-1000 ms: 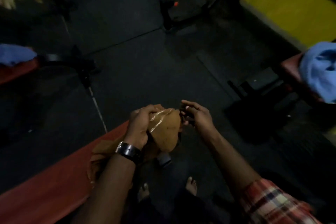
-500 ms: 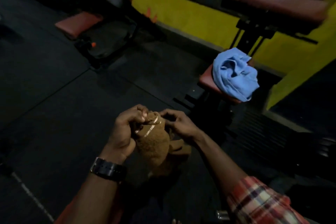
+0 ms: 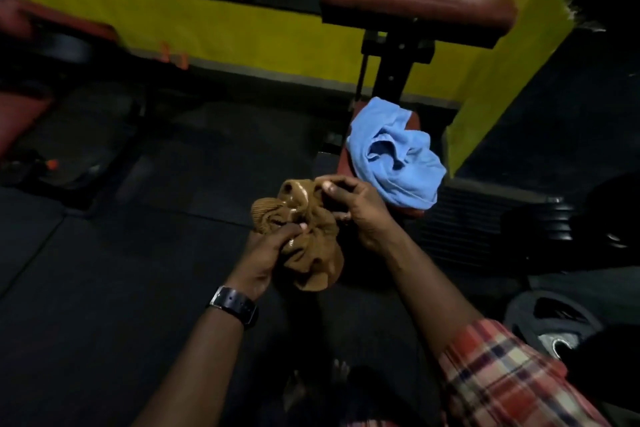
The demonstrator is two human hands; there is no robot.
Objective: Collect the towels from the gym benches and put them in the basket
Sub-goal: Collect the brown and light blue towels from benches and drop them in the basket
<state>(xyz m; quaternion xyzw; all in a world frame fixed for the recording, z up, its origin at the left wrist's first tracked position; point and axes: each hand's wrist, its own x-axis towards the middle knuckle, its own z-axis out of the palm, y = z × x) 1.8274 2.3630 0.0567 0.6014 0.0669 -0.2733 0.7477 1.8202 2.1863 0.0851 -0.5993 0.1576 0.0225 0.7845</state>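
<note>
A bunched brown towel hangs in front of me, held by both hands. My left hand, with a black watch on the wrist, grips its lower middle. My right hand pinches its upper right edge. Just beyond my right hand a crumpled light blue towel lies on the red seat of a gym bench. No basket is in view.
A red padded rest on a black post stands above the blue towel. A yellow wall band runs behind. Another red bench sits at the left. Weight plates lie at lower right on the dark rubber floor.
My view has swung right, away from the red bench where the brown towel lay. The bench with the blue towel has come close. Both hands have gathered the brown towel tighter.
</note>
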